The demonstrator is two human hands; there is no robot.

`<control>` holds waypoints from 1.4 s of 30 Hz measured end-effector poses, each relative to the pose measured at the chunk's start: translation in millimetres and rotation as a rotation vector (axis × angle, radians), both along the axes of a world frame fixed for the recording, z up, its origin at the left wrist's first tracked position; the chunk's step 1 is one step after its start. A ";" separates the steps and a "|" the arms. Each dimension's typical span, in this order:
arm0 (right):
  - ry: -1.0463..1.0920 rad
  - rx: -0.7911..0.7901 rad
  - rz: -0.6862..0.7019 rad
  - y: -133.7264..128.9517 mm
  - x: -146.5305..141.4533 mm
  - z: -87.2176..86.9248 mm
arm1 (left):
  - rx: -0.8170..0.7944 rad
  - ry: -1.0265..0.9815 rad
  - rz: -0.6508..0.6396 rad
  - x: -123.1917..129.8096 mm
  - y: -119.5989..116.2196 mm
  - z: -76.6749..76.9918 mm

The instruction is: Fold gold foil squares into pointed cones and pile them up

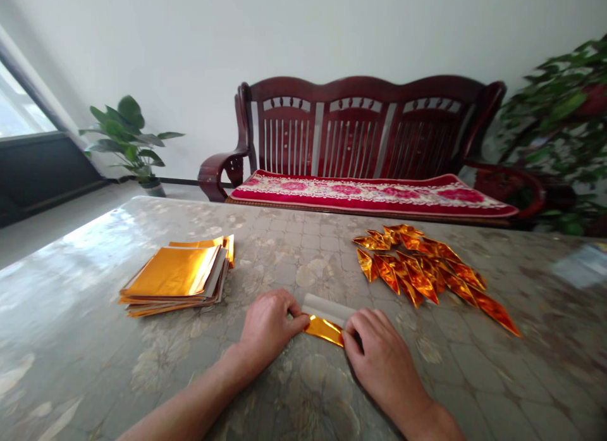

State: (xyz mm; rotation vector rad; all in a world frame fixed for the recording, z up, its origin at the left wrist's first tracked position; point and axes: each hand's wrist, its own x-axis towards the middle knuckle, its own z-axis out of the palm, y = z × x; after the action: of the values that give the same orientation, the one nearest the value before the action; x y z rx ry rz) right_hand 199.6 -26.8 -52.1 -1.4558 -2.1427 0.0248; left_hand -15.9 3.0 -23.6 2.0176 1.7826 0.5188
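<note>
A partly folded gold foil sheet (324, 330), with a pale strip along its far side, lies between my hands near the table's front. My left hand (271, 322) pinches its left end between thumb and fingers. At the right end, my right hand (377, 349) is closed on the same sheet. To the left sits a stack of flat gold foil sheets (171, 271) with pale edges. Several folded gold foil pieces (420, 270) with pointed ends lie in overlapping rows to the right, beyond my right hand.
The table (284, 251) has a patterned, glossy cover. A clear plastic item (581, 266) lies at its right edge. Behind the table stands a dark red wooden bench (351, 131) with a red patterned cushion (370, 191). Potted plants (126, 137) flank it.
</note>
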 end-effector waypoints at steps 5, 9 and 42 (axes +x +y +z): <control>0.029 -0.023 -0.003 0.2 0.5 2.2 | 0.008 -0.016 0.001 -1.1 -0.2 -3.5; 0.076 -0.053 0.000 -0.3 2.2 6.0 | 0.006 -0.014 -0.005 -1.4 0.2 -2.6; -0.085 -0.077 -0.039 -1.0 -1.1 7.7 | 0.064 0.054 -0.026 -4.8 0.6 -8.5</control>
State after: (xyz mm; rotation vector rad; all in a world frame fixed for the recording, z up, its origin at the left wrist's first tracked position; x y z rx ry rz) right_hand 198.5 -27.8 -44.4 -1.5681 -2.2024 0.0329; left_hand -20.8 3.7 -32.2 2.1142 1.7896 0.5243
